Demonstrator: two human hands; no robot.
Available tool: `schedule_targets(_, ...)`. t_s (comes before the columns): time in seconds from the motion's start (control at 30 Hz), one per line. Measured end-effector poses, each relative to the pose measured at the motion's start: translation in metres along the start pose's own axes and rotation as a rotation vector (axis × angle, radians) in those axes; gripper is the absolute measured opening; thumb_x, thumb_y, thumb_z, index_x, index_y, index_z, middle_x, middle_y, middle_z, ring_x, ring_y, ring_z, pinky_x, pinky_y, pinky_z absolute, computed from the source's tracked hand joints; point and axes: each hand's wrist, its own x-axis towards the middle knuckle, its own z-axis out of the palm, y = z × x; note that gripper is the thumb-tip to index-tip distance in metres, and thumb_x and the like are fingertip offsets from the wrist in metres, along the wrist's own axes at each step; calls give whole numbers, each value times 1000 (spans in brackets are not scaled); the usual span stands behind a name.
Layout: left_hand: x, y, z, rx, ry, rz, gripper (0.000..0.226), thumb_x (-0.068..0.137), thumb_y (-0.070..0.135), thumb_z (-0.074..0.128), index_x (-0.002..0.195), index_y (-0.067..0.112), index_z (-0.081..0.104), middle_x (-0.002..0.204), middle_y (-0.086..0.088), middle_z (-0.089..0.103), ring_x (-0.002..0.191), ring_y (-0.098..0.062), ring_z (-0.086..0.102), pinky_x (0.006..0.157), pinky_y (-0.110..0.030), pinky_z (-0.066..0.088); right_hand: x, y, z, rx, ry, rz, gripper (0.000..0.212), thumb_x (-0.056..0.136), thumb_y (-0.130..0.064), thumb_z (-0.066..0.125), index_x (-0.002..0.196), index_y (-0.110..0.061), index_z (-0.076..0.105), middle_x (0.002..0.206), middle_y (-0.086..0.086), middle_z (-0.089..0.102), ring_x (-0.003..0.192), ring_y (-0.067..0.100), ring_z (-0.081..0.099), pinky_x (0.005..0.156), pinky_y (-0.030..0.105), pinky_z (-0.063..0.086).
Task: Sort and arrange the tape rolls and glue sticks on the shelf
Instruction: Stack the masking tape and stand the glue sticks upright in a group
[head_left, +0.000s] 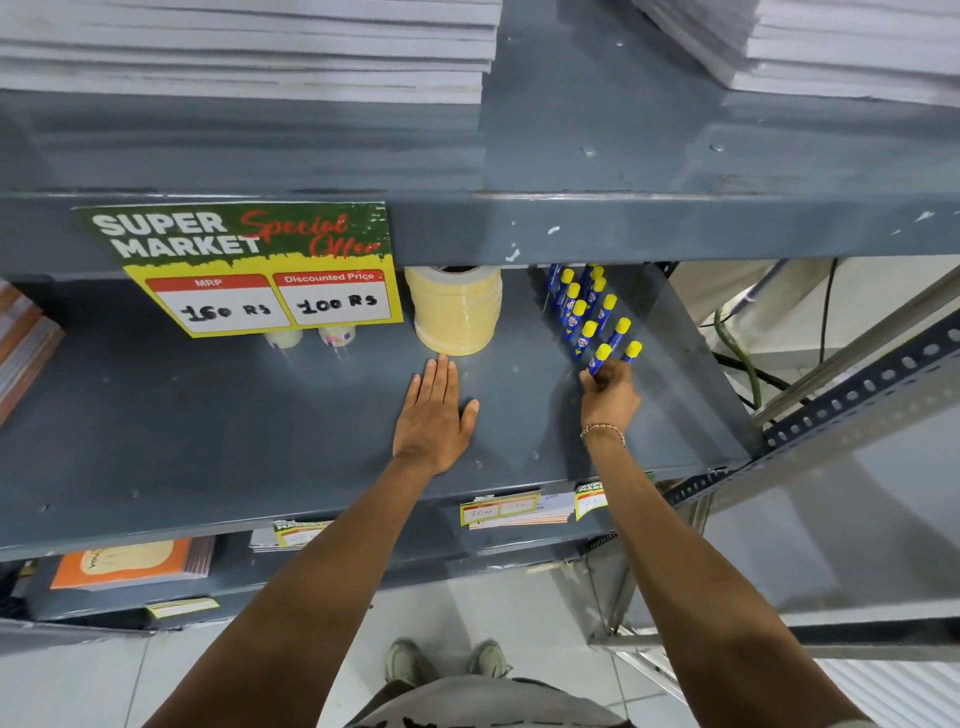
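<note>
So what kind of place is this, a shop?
Most likely a shop's stationery aisle. A price sign on the metal shelf reads "Super Market Special Offer", and there are glue sticks in rows and stacked tape rolls.

We reach forward with both bare arms: our left hand (435, 415) lies flat, palm down, fingers together; our right hand (610, 393), bracelet at wrist, curls its fingers in a pinch.
</note>
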Motion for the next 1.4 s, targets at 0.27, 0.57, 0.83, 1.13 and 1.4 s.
schedule_targets(0.27,-15,15,-16,30,-9,55,67,101,40,19,149,0,-5,160,-16,-4,148,-25,-8,121,-35,-8,-66,5,-20,-78,-38,-107,38,89,0,48,127,-1,50,127,20,55,116,35,54,99,36,41)
schedule_targets(0.57,-73,55,-23,69,85,68,65,101,41,15,149,4,-9,160,-11,-14,147,-20,-15,119,-32,-10,-135,22,-51,-342,-330,-640,46,100,-20,37,144,-7,35,153,8,33,145,22,25,119,34,26)
schedule_targets(0.83,-134,87,-29,101,65,46,64,102,40,15,149,4,-9,160,-11,-13,147,-22,-14,119,-32,-8,-90,45,-126,-291,-228,-298,48,79,17,44,121,-4,54,127,20,45,108,41,54,93,39,43)
schedule_targets(1.13,-104,64,-36,90,13,-55,66,102,41,14,148,0,-8,159,-14,-12,147,-25,-13,120,-35,-6,-39,28,-110,-528,-434,-499,59,74,19,51,127,-6,55,144,12,42,124,34,49,102,35,45)
schedule_targets(1.4,-32,37,-28,45,-81,-50,67,101,42,14,148,0,-8,160,-14,-9,148,-24,-12,121,-35,-6,1,20,-79,-708,-499,-482,51,89,1,47,133,-25,53,150,2,36,131,33,43,104,42,41)
